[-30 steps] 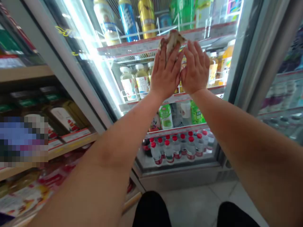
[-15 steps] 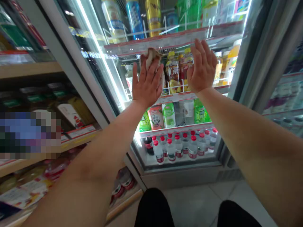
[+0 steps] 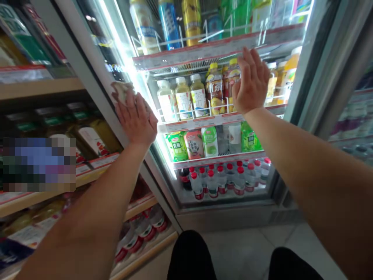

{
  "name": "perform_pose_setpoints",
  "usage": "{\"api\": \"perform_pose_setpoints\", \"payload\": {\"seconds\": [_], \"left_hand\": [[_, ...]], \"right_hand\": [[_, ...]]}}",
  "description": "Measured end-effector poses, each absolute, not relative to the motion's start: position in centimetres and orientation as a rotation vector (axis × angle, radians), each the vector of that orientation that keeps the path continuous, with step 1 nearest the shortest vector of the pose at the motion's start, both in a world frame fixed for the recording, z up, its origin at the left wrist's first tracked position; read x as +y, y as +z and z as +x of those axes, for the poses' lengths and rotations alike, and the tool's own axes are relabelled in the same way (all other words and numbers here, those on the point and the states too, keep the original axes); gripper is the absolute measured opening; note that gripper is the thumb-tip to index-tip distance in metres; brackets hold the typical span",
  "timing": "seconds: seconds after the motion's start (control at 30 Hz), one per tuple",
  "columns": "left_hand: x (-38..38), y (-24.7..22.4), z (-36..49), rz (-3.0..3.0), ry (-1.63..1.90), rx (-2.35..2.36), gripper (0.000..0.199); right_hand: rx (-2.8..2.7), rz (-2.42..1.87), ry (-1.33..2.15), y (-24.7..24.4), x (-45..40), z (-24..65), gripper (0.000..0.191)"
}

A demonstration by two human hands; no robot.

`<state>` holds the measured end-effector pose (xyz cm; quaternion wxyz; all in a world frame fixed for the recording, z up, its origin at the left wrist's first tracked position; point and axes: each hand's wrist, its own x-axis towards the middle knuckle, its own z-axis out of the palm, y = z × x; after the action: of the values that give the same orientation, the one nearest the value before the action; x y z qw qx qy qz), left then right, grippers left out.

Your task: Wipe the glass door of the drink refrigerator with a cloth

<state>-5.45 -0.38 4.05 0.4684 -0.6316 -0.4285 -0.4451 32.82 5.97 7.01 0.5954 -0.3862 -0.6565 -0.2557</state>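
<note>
1. Cloth position. The cloth lies at the left edge of the refrigerator's glass front, beside the metal frame. It is crumpled, with its upper part showing beyond the fingertips.

2. Left hand. The left hand is laid over the cloth. Its fingers are extended and slightly spread, covering the cloth rather than closing around it.

3. Right hand. The right hand is raised at the right part of the glass front, palm forward. Its fingers are extended, close together, and hold nothing visible. It appears braced on the glass; firm contact cannot be confirmed.

4. Stock behind the glass. White-capped bottles stand upright between the two hands, above cartons and red-capped bottles.

5. Progress. Work with the cloth is judged to be under way: the cloth is in use at the left margin and has not been put down. Which areas are done and which are left cannot be told, since no boundary between treated and untreated glass is visible.
</note>
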Motion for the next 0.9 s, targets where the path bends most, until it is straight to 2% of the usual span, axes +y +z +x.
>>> {"api": "perform_pose_setpoints", "payload": {"seconds": [0.1,0.27,0.47,0.6,0.9], "left_hand": [[0.4,4.0,-3.5,-1.558,-1.027,-1.008,0.084],[2.1,3.9,2.0,-1.567,-1.018,-0.947,0.073],[2.1,4.1,8.1,-1.72,-1.039,-1.009,0.075],[1.6,3.7,11.4,-1.787,-0.927,-0.994,0.066],[2.3,2.0,14.5,-1.928,-0.653,-0.78,0.063]], "right_hand": [[-1.548,-0.908,-0.57,7.1,5.9,32.8,0.068],[-1.518,-0.947,-0.655,7.1,5.8,32.8,0.067],[-1.537,-1.0,-0.634,7.1,5.1,32.9,0.068],[-1.517,-0.991,-0.672,7.1,4.8,32.8,0.067],[-1.502,-0.987,-0.671,7.1,5.2,32.8,0.066]]}}
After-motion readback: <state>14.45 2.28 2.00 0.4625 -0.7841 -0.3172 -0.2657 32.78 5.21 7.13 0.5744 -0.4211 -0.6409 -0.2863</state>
